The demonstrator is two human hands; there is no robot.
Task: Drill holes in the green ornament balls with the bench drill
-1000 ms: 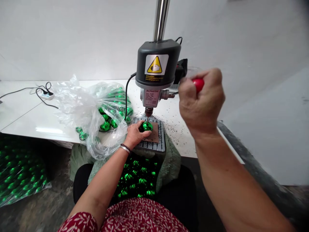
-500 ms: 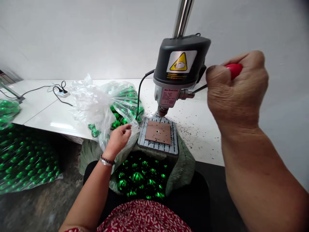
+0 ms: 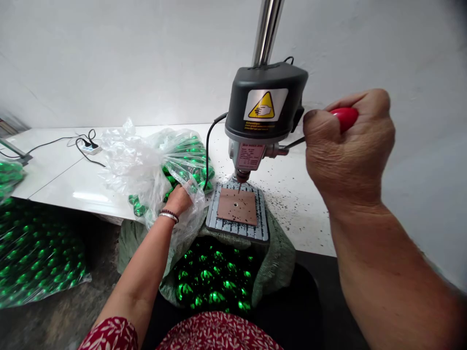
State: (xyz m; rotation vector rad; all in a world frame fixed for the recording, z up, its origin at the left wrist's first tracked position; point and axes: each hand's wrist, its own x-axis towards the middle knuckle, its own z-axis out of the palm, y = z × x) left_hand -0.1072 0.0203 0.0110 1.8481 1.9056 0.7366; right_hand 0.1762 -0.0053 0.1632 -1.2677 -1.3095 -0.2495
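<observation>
My right hand [image 3: 352,146] is wrapped round the red knob [image 3: 346,119] of the lever on a small bench drill [image 3: 268,104]. Under the drill bit, a brown board [image 3: 237,209] with a small hole lies on the grooved metal base [image 3: 260,228], and no ball is on it. My left hand [image 3: 179,199] reaches into the mouth of a clear plastic bag [image 3: 131,160] among shiny green balls [image 3: 189,153]. Its fingers are hidden by the plastic and the balls.
Below the base, an open green sack [image 3: 279,253] holds several green balls. A large bag of green balls [image 3: 40,253] stands at the left. A power strip [image 3: 90,149] with black cables lies behind. Dark shavings dot the white table [image 3: 310,214].
My left hand has moved from beside the base up into the plastic bag. My right hand keeps hold of the red knob. The view has shifted slightly.
</observation>
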